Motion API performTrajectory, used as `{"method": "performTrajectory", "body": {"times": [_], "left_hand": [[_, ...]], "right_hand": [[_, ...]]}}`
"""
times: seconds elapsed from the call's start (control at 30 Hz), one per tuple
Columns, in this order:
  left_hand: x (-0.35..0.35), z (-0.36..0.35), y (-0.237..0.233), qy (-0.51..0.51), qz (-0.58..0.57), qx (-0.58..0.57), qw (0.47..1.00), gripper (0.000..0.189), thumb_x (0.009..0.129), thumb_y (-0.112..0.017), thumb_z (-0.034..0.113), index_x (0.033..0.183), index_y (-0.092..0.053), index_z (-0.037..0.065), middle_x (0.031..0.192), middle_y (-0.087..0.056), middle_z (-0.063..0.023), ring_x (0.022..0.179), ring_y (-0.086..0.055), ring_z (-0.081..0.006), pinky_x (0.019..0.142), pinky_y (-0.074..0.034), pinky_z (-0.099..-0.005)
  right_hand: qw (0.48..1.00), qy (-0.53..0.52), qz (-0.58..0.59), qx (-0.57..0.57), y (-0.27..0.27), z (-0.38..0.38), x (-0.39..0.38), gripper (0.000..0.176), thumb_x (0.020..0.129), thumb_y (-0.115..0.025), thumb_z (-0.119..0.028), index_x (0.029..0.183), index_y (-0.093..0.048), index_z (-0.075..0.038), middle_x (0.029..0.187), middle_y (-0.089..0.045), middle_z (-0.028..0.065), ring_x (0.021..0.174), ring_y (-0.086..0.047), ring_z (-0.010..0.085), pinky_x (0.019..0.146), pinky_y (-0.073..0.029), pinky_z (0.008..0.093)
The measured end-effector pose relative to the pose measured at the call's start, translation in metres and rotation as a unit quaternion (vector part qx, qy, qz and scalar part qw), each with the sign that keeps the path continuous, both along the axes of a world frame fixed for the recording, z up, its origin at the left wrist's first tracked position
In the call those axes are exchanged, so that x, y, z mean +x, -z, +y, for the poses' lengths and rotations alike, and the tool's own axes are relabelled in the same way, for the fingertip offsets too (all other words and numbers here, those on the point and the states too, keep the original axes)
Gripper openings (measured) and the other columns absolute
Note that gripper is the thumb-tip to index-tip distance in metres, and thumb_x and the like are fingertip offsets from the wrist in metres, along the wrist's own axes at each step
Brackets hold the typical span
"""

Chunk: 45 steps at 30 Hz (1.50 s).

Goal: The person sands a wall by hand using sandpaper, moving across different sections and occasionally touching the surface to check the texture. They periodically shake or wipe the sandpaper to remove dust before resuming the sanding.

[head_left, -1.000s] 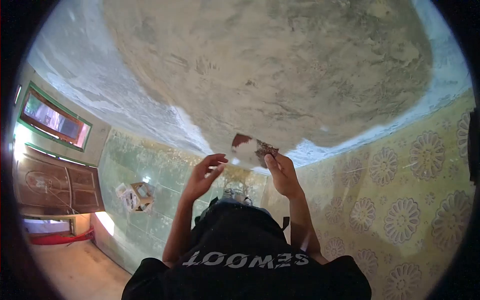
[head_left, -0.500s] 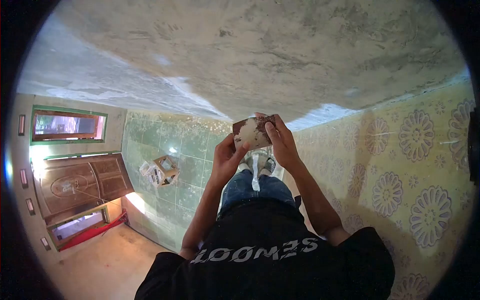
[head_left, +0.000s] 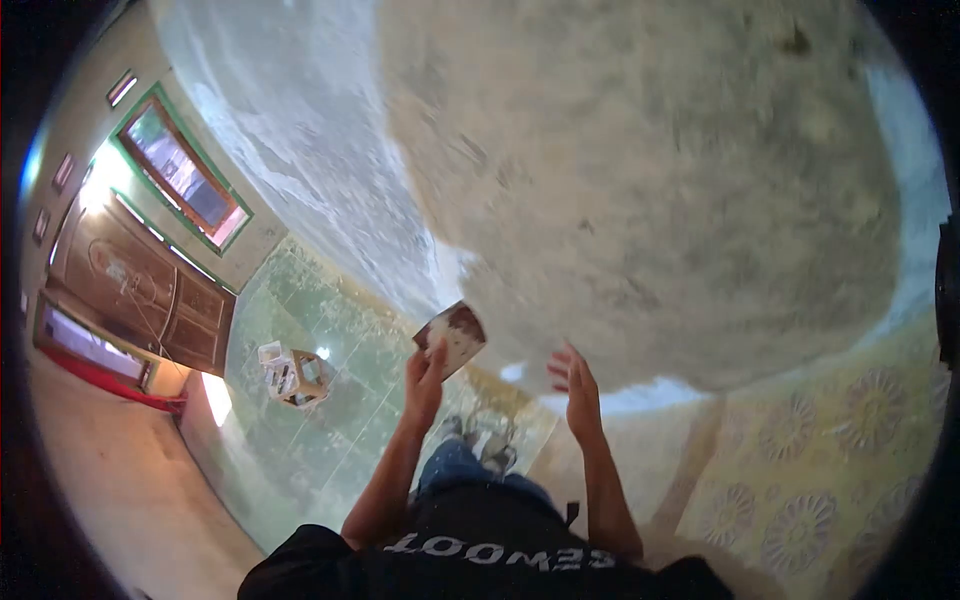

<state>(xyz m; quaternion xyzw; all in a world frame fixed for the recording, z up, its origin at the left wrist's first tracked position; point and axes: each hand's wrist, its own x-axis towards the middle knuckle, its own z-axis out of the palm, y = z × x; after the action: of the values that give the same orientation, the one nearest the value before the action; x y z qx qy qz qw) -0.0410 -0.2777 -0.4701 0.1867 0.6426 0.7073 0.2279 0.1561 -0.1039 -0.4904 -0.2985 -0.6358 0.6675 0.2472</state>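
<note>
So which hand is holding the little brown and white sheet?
The left hand: it grips the brown and white sheet by its lower edge. The right hand is empty, fingers spread, close to the rough plastered wall.

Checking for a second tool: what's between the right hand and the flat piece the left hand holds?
Nothing. In the head view the gap from right hand to flat piece, gripped by the left hand, shows only plastered wall.

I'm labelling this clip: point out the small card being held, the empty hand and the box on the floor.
small card (head_left: 455, 333), head view, its mottled face
right hand (head_left: 580, 388), head view, middle of the hand
box (head_left: 292, 373), head view, its top
</note>
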Motion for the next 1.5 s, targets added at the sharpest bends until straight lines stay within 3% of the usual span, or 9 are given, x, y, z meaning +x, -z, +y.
{"method": "performTrajectory", "body": {"times": [0.23,0.3,0.53,0.63,0.83,0.97,1.17,1.27,1.5], "left_hand": [[-0.076,-0.036,-0.013,-0.032,0.147,-0.051,0.987,0.027,0.098,-0.062,0.023,0.105,-0.067,-0.003,0.08,-0.065,-0.0011,0.07,-0.053,-0.0076,0.062,-0.044,-0.0299],[-0.082,-0.041,-0.039,0.055,0.195,-0.264,0.943,0.027,0.094,-0.065,0.02,0.11,-0.066,-0.002,0.079,-0.067,-0.0119,0.069,-0.057,-0.0146,0.065,-0.046,-0.0329],[-0.122,-0.019,-0.044,0.076,0.3,-0.141,0.941,0.031,0.088,-0.07,0.013,0.115,-0.062,0.001,0.09,-0.066,-0.0215,0.076,-0.063,-0.0324,0.069,-0.049,-0.0393],[-0.159,-0.005,-0.063,0.021,0.352,-0.054,0.934,0.028,0.093,-0.065,0.01,0.118,-0.061,-0.002,0.104,-0.07,-0.0184,0.097,-0.069,-0.0281,0.082,-0.052,-0.0364],[-0.215,0.03,-0.248,-0.205,0.504,0.065,0.837,0.032,0.097,-0.061,0.013,0.124,-0.06,-0.003,0.109,-0.07,-0.0159,0.096,-0.066,-0.019,0.083,-0.05,-0.0309],[-0.232,0.061,-0.365,-0.254,0.573,0.195,0.755,0.033,0.098,-0.058,0.013,0.128,-0.058,-0.001,0.114,-0.068,-0.0172,0.1,-0.066,-0.0272,0.087,-0.05,-0.0323],[-0.288,0.13,-0.455,-0.284,0.633,0.287,0.66,0.037,0.103,-0.052,0.019,0.132,-0.054,-0.003,0.122,-0.064,-0.0185,0.111,-0.061,-0.0261,0.096,-0.045,-0.0326],[-0.283,0.154,-0.437,-0.195,0.643,0.353,0.651,0.038,0.103,-0.049,0.017,0.135,-0.051,-0.004,0.134,-0.058,-0.021,0.125,-0.055,-0.0334,0.104,-0.042,-0.0352],[-0.203,0.184,-0.246,-0.149,0.66,0.159,0.719,0.054,0.099,-0.047,0.009,0.152,-0.037,0.007,0.162,-0.023,-0.0157,0.149,-0.019,-0.0385,0.12,-0.022,-0.0476]], "right_hand": [[0.994,0.06,-0.082,-0.037,0.04,0.022,0.033,0.061,0.104,-0.04,-0.051,0.152,-0.035,-0.014,0.13,-0.06,0.0133,0.106,-0.066,0.0239,0.08,-0.052,0.0355],[0.993,0.066,-0.095,-0.014,0.045,0.026,0.039,0.06,0.104,-0.041,-0.05,0.152,-0.034,-0.014,0.129,-0.06,0.0134,0.104,-0.066,0.024,0.079,-0.053,0.0351],[0.986,0.071,-0.142,0.053,0.048,0.035,0.04,0.058,0.106,-0.043,-0.042,0.153,-0.029,-0.013,0.125,-0.062,0.0139,0.099,-0.068,0.024,0.077,-0.052,0.0344],[0.982,0.07,-0.162,0.074,0.038,0.034,0.039,0.058,0.106,-0.045,-0.038,0.154,-0.026,-0.013,0.124,-0.062,0.0141,0.099,-0.068,0.0234,0.076,-0.052,0.0338],[0.975,0.068,-0.176,0.121,0.028,0.031,0.046,0.06,0.105,-0.047,-0.036,0.156,-0.023,-0.013,0.121,-0.063,0.0142,0.098,-0.069,0.022,0.075,-0.052,0.032],[0.966,0.077,-0.189,0.156,0.029,0.029,0.059,0.064,0.105,-0.049,-0.035,0.156,-0.021,-0.01,0.12,-0.063,0.0142,0.096,-0.07,0.0225,0.076,-0.052,0.0322],[0.947,0.1,-0.241,0.187,0.018,0.016,0.079,0.075,0.101,-0.055,-0.04,0.157,-0.015,-0.011,0.122,-0.062,0.0197,0.099,-0.069,0.0323,0.083,-0.054,0.04],[0.946,0.115,-0.234,0.191,0.013,0.003,0.079,0.07,0.102,-0.055,-0.033,0.156,-0.018,-0.007,0.117,-0.065,0.017,0.094,-0.071,0.0269,0.081,-0.054,0.0352],[0.952,0.119,-0.236,0.153,0.042,-0.015,0.098,0.081,0.098,-0.06,-0.037,0.158,-0.012,-0.01,0.126,-0.06,0.0234,0.098,-0.069,0.0374,0.084,-0.055,0.0433]]}}
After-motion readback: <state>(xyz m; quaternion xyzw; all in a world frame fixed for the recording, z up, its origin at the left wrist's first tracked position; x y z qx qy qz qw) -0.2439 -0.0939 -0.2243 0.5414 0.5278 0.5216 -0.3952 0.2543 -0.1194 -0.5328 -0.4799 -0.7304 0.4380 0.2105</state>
